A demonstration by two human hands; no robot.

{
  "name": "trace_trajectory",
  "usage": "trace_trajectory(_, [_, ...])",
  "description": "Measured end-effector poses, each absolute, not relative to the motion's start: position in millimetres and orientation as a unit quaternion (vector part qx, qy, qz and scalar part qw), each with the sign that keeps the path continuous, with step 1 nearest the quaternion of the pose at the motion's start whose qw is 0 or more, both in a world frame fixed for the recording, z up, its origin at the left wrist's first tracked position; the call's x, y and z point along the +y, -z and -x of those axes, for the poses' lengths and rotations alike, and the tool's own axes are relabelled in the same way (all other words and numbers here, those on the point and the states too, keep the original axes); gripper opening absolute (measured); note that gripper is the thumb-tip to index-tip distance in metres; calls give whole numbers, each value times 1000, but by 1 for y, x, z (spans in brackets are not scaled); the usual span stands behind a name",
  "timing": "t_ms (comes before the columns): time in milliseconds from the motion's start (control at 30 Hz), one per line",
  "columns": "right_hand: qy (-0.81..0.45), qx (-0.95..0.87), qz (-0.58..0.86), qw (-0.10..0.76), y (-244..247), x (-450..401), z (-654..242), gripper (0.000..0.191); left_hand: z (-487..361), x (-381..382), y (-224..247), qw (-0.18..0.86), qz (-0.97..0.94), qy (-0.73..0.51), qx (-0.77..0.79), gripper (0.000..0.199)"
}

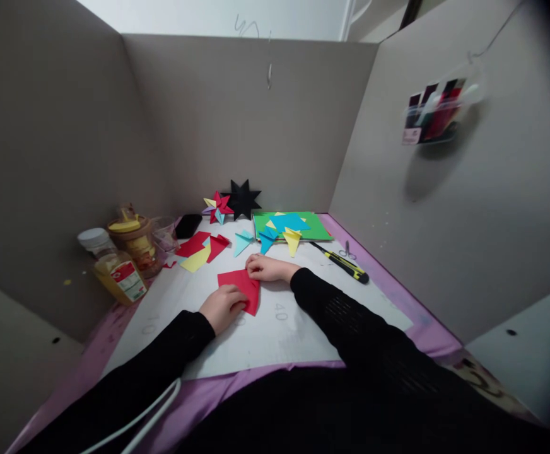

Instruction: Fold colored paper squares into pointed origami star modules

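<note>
A red sheet of paper (241, 280) lies on the white work surface, turned slightly, with both of my hands on it. My left hand (222, 308) presses on its lower left side, fingers curled together at the paper. At the upper right corner, my right hand (268, 268) has its fingers closed on the paper's edge. Just beyond are folded paper pieces: a light blue one (243, 242), a darker blue one (268, 238) and a yellow one (292, 240). To their left, a folded red piece (217, 247) rests by a cut yellow sheet (196, 258).
A yellow-black utility knife (345, 266) and small scissors (347, 252) lie to the right. Green paper sheets (320, 228) sit behind. Bottles, including a honey-coloured one (121, 277), stand left near a black phone-like object (188, 226). Paper stars, one black (243, 200), lean against the back panel.
</note>
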State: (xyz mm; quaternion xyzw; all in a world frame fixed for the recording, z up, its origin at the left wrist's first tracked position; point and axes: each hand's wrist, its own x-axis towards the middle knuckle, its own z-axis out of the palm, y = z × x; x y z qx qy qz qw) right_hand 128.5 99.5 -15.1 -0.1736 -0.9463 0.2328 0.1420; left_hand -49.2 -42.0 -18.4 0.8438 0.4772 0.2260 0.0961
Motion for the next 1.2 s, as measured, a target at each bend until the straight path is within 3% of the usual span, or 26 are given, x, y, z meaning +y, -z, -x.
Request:
trace_trajectory(400, [-218,-944,168,181,15,105,-110,7,46,-35,19,96,-846,-172,496,23])
trace_trajectory(700, [-215,-960,164,77,14,113,-91,9,47,-38,19,88,-863,-162,471,25])
trace_trajectory(900, [-192,-964,161,83,16,111,-85,12,43,-42,17,105,-818,-179,537,14])
trace_trajectory(1067, [-193,-963,153,113,22,108,-86,13,44,-40,20,110,-795,-174,570,53])
trace_trajectory(1200, [-226,-952,162,131,21,109,-90,15,46,-37,26,61,-849,-135,507,45])
